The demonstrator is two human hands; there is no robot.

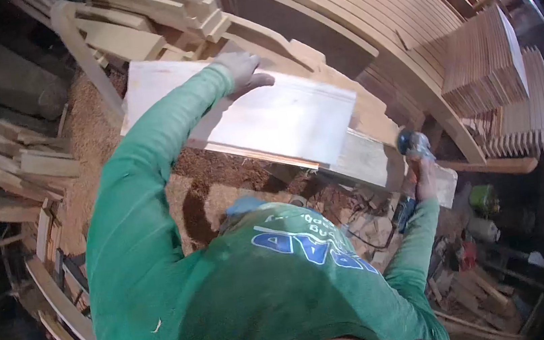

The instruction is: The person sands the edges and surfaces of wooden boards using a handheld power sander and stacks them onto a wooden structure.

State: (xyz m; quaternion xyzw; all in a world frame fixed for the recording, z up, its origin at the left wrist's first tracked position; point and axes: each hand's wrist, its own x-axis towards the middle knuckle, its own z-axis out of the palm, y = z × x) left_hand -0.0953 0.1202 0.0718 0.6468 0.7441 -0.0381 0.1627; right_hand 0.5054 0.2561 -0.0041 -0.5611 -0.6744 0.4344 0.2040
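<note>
A wide pale board (292, 116) lies across the bench in front of me, its near edge showing a thin brown line. My left hand (243, 70) rests on the board's far side, fingers stretched to the right and thumb apart. Off the board's right end, my right hand (423, 175) is closed around a power tool (413, 142) with a dark, rounded end pointing away from me. What kind of power tool it is, I cannot tell. A greyish plank (369, 160) extends from under the board toward that hand.
Long curved slats (360, 6) stand stacked beyond the bench, beside a block of thin cut pieces (486, 62). More lumber (150, 8) is piled at the far left. Sawdust (92, 117) covers the floor. Wood scraps (481, 294) and a green container (484, 199) lie at the lower right.
</note>
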